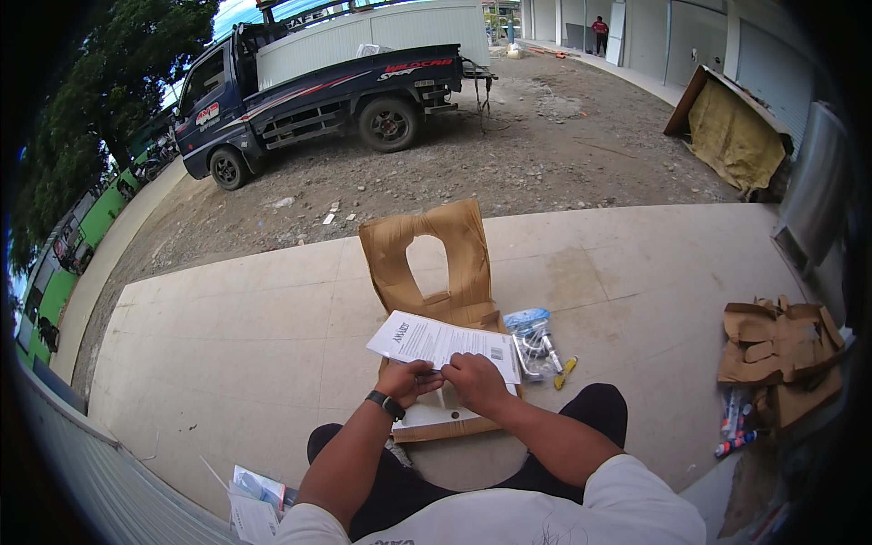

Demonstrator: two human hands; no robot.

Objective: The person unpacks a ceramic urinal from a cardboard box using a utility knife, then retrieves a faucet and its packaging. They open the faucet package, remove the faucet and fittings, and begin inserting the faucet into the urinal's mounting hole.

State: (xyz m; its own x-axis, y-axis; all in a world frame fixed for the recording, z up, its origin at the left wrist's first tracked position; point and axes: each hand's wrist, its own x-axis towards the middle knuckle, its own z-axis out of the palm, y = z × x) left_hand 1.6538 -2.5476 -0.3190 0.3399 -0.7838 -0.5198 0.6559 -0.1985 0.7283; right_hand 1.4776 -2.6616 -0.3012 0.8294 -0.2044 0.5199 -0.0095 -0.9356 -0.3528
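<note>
A white printed booklet or flat pack (436,341), with a barcode near its right end, lies tilted over an open cardboard box. My left hand (409,381), below a dark wristwatch, pinches its near edge. My right hand (476,383) grips the same edge just to the right, its fingers curled. Beneath my hands, a smooth white piece (427,417) with a small round dark hole rests in the cardboard box (454,431); most of it is hidden. A cardboard insert (374,247) with a large oval cutout stands up at the far side.
Right of the box lie a clear bag of chrome fittings (536,347) and a yellow-handled tool (566,372). Torn cardboard (772,345) is at the far right, papers (254,513) at lower left. Beyond the tiled floor (218,345), a dark pickup truck (336,104) stands on gravel.
</note>
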